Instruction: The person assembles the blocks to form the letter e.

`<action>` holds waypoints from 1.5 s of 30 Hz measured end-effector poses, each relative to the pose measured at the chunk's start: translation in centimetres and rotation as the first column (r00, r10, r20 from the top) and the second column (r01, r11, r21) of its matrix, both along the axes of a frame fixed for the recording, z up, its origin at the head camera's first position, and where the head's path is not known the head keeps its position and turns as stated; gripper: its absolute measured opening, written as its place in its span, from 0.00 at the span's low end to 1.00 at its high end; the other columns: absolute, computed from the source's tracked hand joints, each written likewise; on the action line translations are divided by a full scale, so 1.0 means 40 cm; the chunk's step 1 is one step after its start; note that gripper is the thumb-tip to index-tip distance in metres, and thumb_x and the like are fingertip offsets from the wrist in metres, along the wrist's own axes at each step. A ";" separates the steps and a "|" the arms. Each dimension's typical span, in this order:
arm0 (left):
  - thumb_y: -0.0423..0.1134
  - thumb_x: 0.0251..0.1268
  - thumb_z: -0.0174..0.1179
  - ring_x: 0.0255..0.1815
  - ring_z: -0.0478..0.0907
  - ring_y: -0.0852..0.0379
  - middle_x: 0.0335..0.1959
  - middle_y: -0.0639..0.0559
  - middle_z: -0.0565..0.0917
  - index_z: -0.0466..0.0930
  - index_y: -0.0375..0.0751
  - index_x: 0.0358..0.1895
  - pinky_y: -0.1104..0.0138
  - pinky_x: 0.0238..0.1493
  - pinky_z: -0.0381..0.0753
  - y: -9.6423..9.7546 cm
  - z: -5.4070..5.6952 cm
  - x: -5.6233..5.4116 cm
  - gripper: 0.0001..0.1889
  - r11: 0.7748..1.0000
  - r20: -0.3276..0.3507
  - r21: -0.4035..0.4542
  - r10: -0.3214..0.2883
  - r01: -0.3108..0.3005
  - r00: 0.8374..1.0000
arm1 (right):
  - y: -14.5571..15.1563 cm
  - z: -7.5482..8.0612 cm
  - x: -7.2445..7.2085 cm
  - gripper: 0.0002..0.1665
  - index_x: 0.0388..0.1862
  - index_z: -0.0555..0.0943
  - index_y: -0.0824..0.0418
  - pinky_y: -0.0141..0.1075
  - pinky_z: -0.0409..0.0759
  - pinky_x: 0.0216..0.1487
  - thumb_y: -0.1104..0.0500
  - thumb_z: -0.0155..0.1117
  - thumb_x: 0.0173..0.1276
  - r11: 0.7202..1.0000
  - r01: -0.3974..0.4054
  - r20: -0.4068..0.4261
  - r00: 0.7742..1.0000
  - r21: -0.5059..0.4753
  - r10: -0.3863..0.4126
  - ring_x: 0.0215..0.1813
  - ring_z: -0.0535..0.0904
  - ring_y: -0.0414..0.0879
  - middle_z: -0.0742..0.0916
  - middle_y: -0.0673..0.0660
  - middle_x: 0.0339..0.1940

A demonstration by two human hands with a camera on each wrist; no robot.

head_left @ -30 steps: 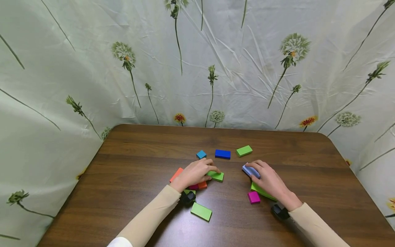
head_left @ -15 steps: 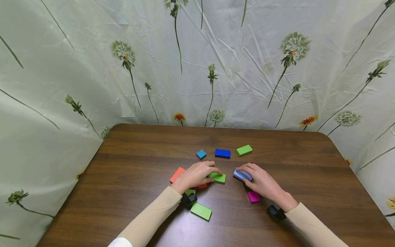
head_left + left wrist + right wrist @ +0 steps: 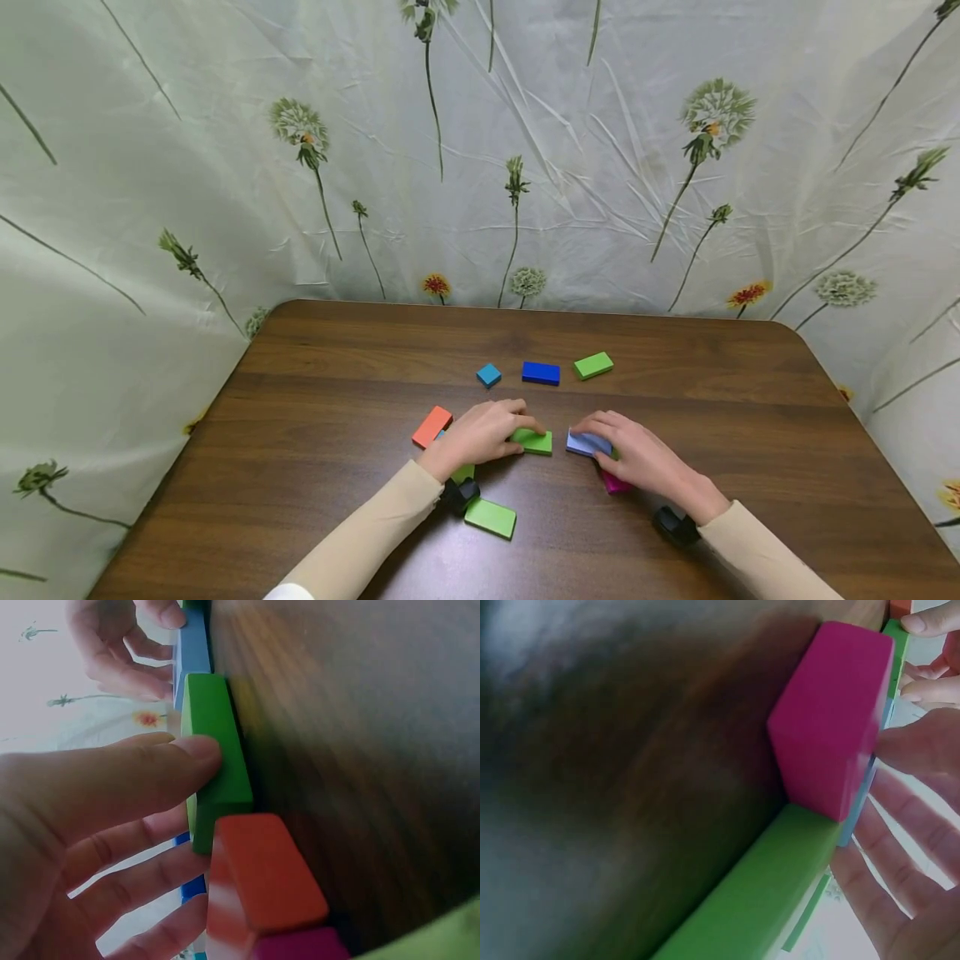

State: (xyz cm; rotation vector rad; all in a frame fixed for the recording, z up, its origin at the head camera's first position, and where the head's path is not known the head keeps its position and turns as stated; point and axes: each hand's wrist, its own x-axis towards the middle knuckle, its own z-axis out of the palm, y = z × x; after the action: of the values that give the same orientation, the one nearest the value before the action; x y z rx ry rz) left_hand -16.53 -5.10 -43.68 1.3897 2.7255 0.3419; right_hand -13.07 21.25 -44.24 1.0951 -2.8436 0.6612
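My left hand (image 3: 480,435) pinches a bright green block (image 3: 537,442) on the table, thumb on its near side in the left wrist view. To the right, my right hand (image 3: 637,450) grips a light blue block (image 3: 585,442) between thumb and fingers. A small gap separates the two blocks in the head view. Close by the right hand lies a magenta block (image 3: 829,720), and beside that a longer green block (image 3: 750,892), mostly covered by the hand in the head view. An orange-red block (image 3: 270,874) sits near the left fingers, with a second magenta block (image 3: 300,945) against it.
Farther back on the wooden table (image 3: 337,350) lie a small blue block (image 3: 489,375), a dark blue block (image 3: 541,372) and a green block (image 3: 593,365). An orange block (image 3: 431,427) is left of my left hand. Another green block (image 3: 491,517) lies near my left wrist.
The right hand has drawn the light blue block left and nearer to me, and turned it straighter. My left hand has slid the green block slightly right and nearer.
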 end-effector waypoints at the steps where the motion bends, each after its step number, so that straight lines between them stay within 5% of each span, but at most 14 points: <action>1: 0.43 0.59 0.68 0.32 0.72 0.64 0.39 0.58 0.75 0.82 0.57 0.53 0.75 0.29 0.72 0.001 0.000 0.002 0.18 1.000 -0.003 -0.003 -0.003 0.003 1.000 | 0.002 -0.001 0.001 0.20 0.52 0.81 0.59 0.44 0.79 0.48 0.67 0.67 0.58 1.000 -0.006 0.001 1.000 0.001 0.006 0.51 0.77 0.46 0.82 0.51 0.49; 16: 0.47 0.59 0.67 0.31 0.71 0.64 0.37 0.57 0.74 0.82 0.58 0.53 0.78 0.28 0.67 0.025 -0.014 0.021 0.17 0.997 -0.101 -0.017 -0.082 0.081 0.992 | 0.011 0.000 0.005 0.20 0.50 0.82 0.59 0.44 0.79 0.49 0.68 0.68 0.58 0.997 -0.070 0.014 0.997 0.012 0.069 0.52 0.77 0.46 0.82 0.50 0.48; 26: 0.45 0.60 0.67 0.42 0.74 0.61 0.45 0.56 0.77 0.81 0.57 0.56 0.74 0.41 0.74 0.014 -0.013 0.024 0.19 0.995 -0.056 -0.024 -0.095 0.093 0.994 | 0.020 -0.001 0.005 0.19 0.50 0.82 0.59 0.44 0.79 0.50 0.67 0.68 0.58 0.998 -0.063 0.022 0.998 0.005 0.063 0.52 0.77 0.46 0.82 0.51 0.49; 45: 0.43 0.63 0.64 0.47 0.75 0.61 0.47 0.56 0.78 0.82 0.56 0.56 0.72 0.46 0.75 0.018 -0.017 0.020 0.17 0.993 -0.056 0.006 -0.116 0.116 0.992 | 0.022 -0.003 0.004 0.17 0.48 0.82 0.59 0.43 0.79 0.49 0.68 0.68 0.59 0.997 -0.071 0.040 0.997 -0.020 0.072 0.50 0.77 0.46 0.82 0.50 0.47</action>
State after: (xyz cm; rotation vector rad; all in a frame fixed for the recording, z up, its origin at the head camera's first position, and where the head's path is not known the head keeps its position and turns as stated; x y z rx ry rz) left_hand -15.74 -4.40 -44.35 1.5751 2.6741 0.3135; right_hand -12.91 22.13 -44.37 1.1994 -2.8372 0.7216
